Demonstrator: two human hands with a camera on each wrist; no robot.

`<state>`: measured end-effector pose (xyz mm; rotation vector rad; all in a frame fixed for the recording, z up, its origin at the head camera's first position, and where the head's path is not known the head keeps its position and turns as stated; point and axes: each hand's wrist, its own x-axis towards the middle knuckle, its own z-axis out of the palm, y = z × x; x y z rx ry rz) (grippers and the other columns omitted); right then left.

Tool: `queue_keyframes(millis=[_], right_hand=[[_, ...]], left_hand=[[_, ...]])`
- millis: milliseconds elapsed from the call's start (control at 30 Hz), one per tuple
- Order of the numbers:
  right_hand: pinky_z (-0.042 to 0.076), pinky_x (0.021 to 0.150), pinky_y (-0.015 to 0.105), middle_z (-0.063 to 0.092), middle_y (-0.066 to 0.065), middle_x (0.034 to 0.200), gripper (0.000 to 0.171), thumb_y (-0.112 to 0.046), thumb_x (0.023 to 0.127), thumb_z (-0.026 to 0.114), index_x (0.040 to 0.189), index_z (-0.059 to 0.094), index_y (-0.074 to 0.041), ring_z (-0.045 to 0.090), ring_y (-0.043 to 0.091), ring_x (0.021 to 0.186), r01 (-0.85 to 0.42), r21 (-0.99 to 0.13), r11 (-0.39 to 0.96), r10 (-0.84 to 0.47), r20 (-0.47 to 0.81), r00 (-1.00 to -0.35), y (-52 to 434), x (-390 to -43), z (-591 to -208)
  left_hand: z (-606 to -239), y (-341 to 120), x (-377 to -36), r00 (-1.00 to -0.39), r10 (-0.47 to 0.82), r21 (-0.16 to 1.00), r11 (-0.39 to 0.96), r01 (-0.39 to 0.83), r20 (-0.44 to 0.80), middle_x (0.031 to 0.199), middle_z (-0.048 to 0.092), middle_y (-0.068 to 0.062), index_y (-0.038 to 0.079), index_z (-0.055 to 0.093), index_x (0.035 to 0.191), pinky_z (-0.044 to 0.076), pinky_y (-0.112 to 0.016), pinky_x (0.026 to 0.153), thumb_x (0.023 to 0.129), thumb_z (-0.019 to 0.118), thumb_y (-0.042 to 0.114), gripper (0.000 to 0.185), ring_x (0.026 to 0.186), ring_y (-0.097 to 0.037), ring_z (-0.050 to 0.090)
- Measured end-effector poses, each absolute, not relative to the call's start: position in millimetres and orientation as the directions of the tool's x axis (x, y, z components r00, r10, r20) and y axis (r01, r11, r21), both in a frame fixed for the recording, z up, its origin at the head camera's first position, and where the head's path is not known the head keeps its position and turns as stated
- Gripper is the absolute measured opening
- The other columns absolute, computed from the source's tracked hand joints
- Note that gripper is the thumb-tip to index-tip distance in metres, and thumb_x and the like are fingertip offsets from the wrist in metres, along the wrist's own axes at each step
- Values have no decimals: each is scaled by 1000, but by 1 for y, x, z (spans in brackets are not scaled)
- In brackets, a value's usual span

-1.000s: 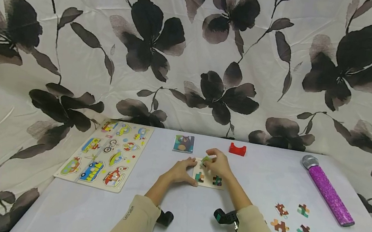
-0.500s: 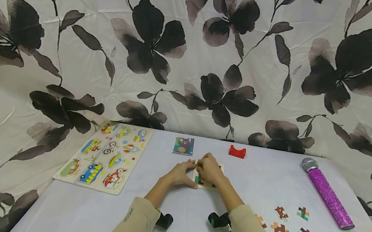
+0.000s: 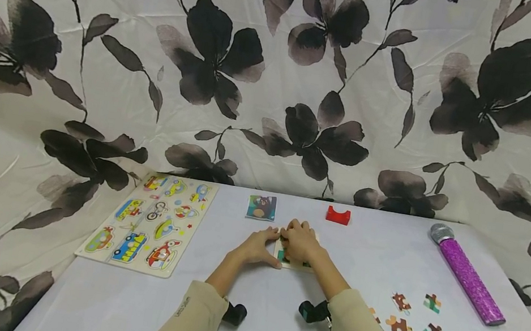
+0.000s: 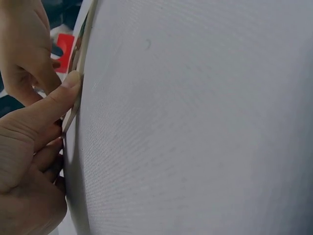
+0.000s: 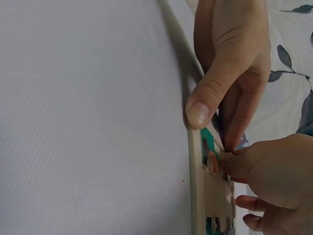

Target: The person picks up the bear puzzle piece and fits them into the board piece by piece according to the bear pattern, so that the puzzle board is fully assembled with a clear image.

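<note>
A small wooden puzzle board (image 5: 218, 196) with jigsaw pieces set in its frame lies on the table in front of me. My left hand (image 3: 253, 248) grips its left corner, thumb on the near edge and fingers along the left side. Over the board, my right hand (image 3: 304, 244) has curled fingers, its thumb and fingertips at a puzzle piece on the left part. That piece is mostly hidden by the fingertips. Beside them a green and orange piece (image 5: 212, 159) shows near the left thumb.
Several loose jigsaw pieces (image 3: 399, 325) lie to the right, near a glittery purple microphone (image 3: 472, 281). Behind the hands are a bear picture card (image 3: 261, 208) and a red stand (image 3: 338, 216). A wooden vehicle puzzle (image 3: 148, 225) lies at left. Flowered cloth (image 3: 309, 80) hangs behind the table.
My right hand has brought a greenish puzzle piece down onto the board's left part, its fingers moving left and lower. My left hand stays at the board's corner.
</note>
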<state>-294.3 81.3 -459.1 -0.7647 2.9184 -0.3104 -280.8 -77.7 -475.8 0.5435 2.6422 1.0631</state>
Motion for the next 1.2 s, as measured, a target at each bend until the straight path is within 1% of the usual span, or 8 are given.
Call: queue_keyframes(millis=[67, 233, 333, 500, 700, 933, 1067, 1200], right_hand=[[38, 81, 42, 47, 7, 113, 41, -20, 85, 60, 123, 54, -10, 40, 28, 100, -481, -220, 849, -499, -34, -866, 81, -295, -460], [42, 82, 43, 61, 9, 106, 34, -19, 79, 67, 111, 63, -6, 52, 29, 94, -473, -305, 826, -460, 120, -880, 81, -298, -463], [44, 83, 41, 65, 10, 102, 40, -20, 76, 70, 112, 62, -4, 56, 28, 90, -451, -364, 815, -415, 176, -892, 84, -299, -466], [46, 79, 38, 67, 6, 96, 43, -20, 75, 70, 113, 61, -2, 56, 26, 88, -442, -440, 782, -387, 214, -897, 88, -300, -472], [42, 89, 39, 67, 7, 96, 43, -18, 74, 71, 112, 60, 1, 57, 25, 96, -450, -522, 725, -399, 215, -891, 94, -306, -475], [47, 83, 44, 61, 20, 108, 49, -15, 80, 65, 120, 50, 9, 59, 31, 97, -485, -707, 514, -484, 228, -845, 114, -303, -472], [47, 80, 47, 56, 24, 113, 48, -14, 80, 65, 120, 50, 7, 58, 34, 92, -469, -741, 480, -420, 275, -865, 140, -293, -466], [46, 79, 48, 59, 22, 110, 46, -14, 79, 66, 119, 53, 5, 57, 34, 89, -398, -738, 546, -317, 258, -913, 176, -277, -458]], left_hand=[[-475, -78, -281, -901, 425, 700, 669, 250, -86, 142, 29, -10, 5, 41, 132, 19, -51, 104, 62, 81, 30, 84, 131, -33, 19], [-474, -80, -281, -903, 421, 697, 672, 249, -83, 141, 31, -8, 3, 42, 131, 17, -50, 105, 60, 81, 29, 85, 131, -32, 19], [-474, -81, -281, -903, 420, 698, 674, 243, -91, 141, 30, -8, 2, 43, 130, 16, -50, 105, 60, 81, 29, 85, 132, -32, 19], [-473, -81, -284, -902, 420, 690, 683, 241, -101, 142, 30, -9, 3, 41, 132, 17, -48, 105, 60, 81, 31, 87, 132, -31, 19], [-473, -79, -285, -889, 442, 666, 700, 257, -121, 143, 27, -12, 11, 38, 135, 17, -52, 104, 62, 80, 31, 87, 132, -33, 18], [-471, -77, -287, -869, 464, 610, 743, 275, -172, 144, 24, -11, 16, 43, 132, 19, -56, 101, 65, 78, 34, 78, 132, -35, 15], [-471, -76, -287, -867, 464, 610, 745, 271, -182, 144, 24, -11, 18, 43, 132, 19, -55, 102, 65, 77, 35, 78, 132, -34, 15], [-472, -75, -287, -867, 467, 615, 739, 274, -175, 144, 24, -11, 16, 44, 132, 17, -52, 104, 64, 78, 33, 78, 133, -33, 15]])
